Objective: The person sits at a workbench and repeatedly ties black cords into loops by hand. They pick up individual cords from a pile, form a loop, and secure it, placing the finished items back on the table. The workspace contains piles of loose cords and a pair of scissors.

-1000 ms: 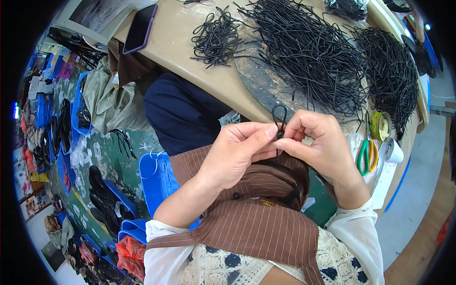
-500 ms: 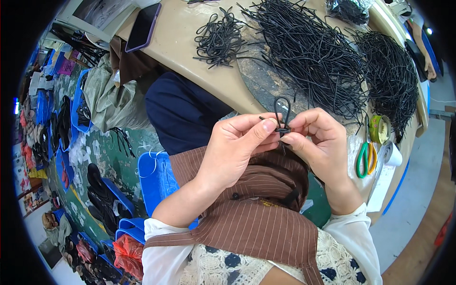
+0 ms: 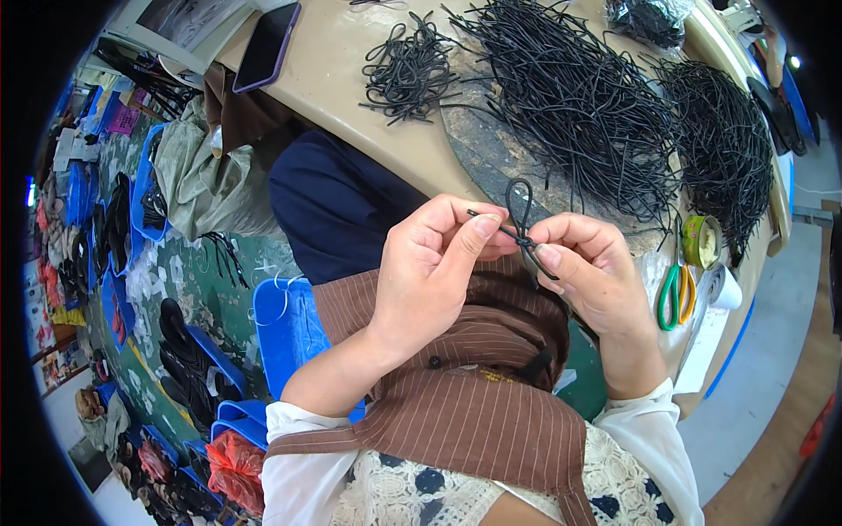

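Observation:
Between my hands, above my lap, is a thin black cord [image 3: 521,200] bent into a narrow upright loop with a knot below it. My left hand [image 3: 438,259] pinches one short end between thumb and fingertips, its tip poking out past them. My right hand [image 3: 588,272] grips the cord beside the knot with thumb and forefinger, and a second small loop curves down by its thumb. On the table lie a heap of straight black cords [image 3: 579,105] and, left of it, a smaller pile of looped black cords [image 3: 409,74].
Another cord bundle [image 3: 719,140] lies at the table's right. Near my right hand are green-and-orange-handled scissors [image 3: 669,298], a round tin [image 3: 702,240] and a white roll [image 3: 724,287]. A phone [image 3: 267,48] rests at the far left. Blue bins [image 3: 294,329] stand on the floor.
My hands have drawn slightly apart, the left one shifting a little left. The knot shows more clearly, and a small loop now hangs below it. The upper loop has narrowed.

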